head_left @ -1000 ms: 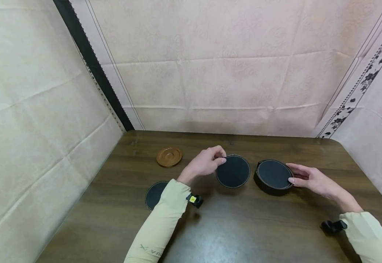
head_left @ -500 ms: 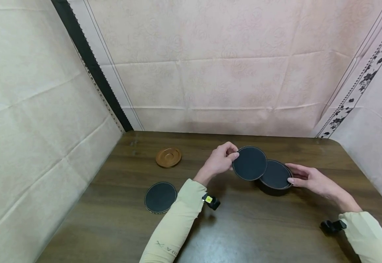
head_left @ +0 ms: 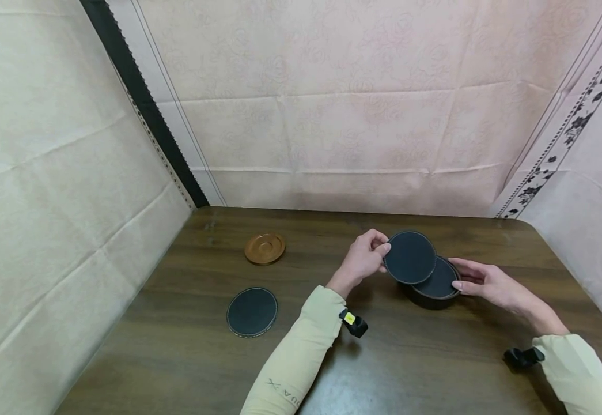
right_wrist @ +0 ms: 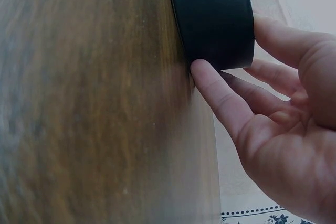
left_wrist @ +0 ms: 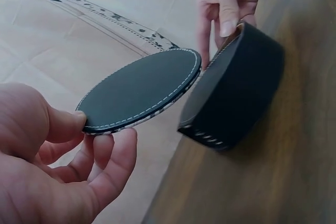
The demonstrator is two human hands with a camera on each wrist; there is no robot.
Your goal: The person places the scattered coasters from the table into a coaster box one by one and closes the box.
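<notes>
My left hand (head_left: 363,259) pinches the near edge of a round black coaster (left_wrist: 142,90), thumb on top and fingers beneath. White stitching runs around its rim. Tilted in the air, the coaster overlaps the left part of a round black coaster holder (head_left: 430,302) in the head view. Another dark coaster (head_left: 443,279) shows inside that holder, partly hidden by the held one. From the right, my right hand (head_left: 492,282) grips the holder, its thumb at the rim and its fingers along the outer wall (right_wrist: 215,19). The holder stands on the wooden table (head_left: 176,357).
A separate black stitched coaster (head_left: 252,312) lies flat on the table at the left. Behind it is a brown round dish-like disc (head_left: 265,249) with ringed grooves. Pale cloth (head_left: 332,132) hangs beyond the table's back edge and along both sides.
My left hand has carried its coaster rightward, from beside the holder to over its left part. The coaster lying on the left came fully into view. My right hand has stayed at the holder.
</notes>
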